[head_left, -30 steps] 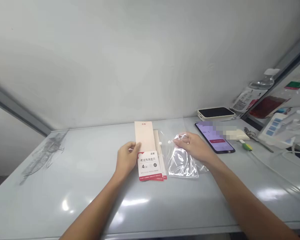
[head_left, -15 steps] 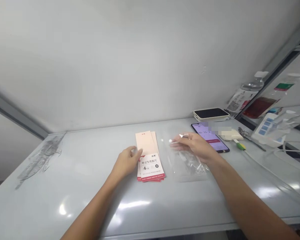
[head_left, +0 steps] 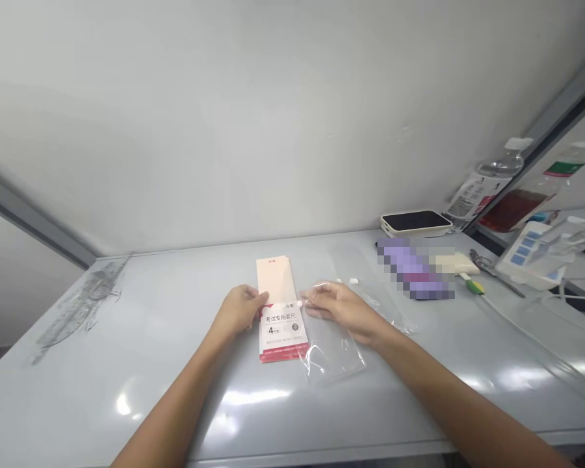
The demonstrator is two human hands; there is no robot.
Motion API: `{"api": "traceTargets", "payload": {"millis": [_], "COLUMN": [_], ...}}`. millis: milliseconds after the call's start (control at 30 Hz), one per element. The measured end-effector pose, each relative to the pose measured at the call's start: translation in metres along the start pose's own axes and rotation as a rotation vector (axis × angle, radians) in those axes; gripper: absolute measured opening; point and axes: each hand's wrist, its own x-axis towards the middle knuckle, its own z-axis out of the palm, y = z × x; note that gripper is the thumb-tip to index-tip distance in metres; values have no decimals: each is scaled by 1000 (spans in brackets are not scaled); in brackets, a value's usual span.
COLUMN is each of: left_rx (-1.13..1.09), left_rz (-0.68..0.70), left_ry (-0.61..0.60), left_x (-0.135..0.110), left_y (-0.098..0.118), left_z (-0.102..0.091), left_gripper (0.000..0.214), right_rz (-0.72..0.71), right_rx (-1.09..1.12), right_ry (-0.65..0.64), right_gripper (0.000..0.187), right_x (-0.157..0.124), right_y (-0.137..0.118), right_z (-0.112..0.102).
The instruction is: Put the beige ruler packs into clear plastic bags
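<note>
A small stack of folded paper cards (head_left: 283, 328), peach at the top and white and red below, lies on the table. My left hand (head_left: 236, 309) is closed on its left edge, thumb on top. My right hand (head_left: 344, 305) pinches a clear plastic slider bag (head_left: 334, 361) near its white slider, beside the cards' right edge. Part of this bag overlaps the lower right of the cards. Beyond my right wrist, more clear plastic bags (head_left: 387, 305) lie on the table; how many I cannot tell.
At the back right lie a phone in a pale case (head_left: 416, 223), a blurred-out purple phone (head_left: 412, 270), scissors (head_left: 497, 273) and a white cable (head_left: 526, 315). Bottles (head_left: 487, 179) lean by the frame. Crumpled clear plastic (head_left: 80, 305) lies at the far left.
My right hand has come left to the cards, with one bag drawn away from the others. In my left hand the fanned cards have become a neater stack.
</note>
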Motion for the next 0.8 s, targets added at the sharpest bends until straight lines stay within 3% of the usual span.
{"api": "traceTargets", "payload": {"millis": [100, 167, 433, 600, 800], "left_rx": [153, 158, -153, -234, -266], "left_rz": [111, 118, -9, -46, -2], "left_ry": [195, 223, 84, -50, -65], "left_x": [-3, -5, -1, 4, -1], "left_y": [-1, 0, 3, 0, 4], "left_z": [2, 1, -15, -14, -14], "left_gripper": [31, 31, 60, 32, 30], "right_rz": [-59, -79, -47, -23, -45], "right_rx": [10, 18, 63, 135, 132], "right_ry": [-41, -53, -53, -97, -158], "right_gripper": [23, 24, 21, 21, 25], "right_x": [1, 1, 1, -1, -2], "right_y": [5, 7, 10, 12, 16], "right_z": [4, 6, 6, 11, 20]}}
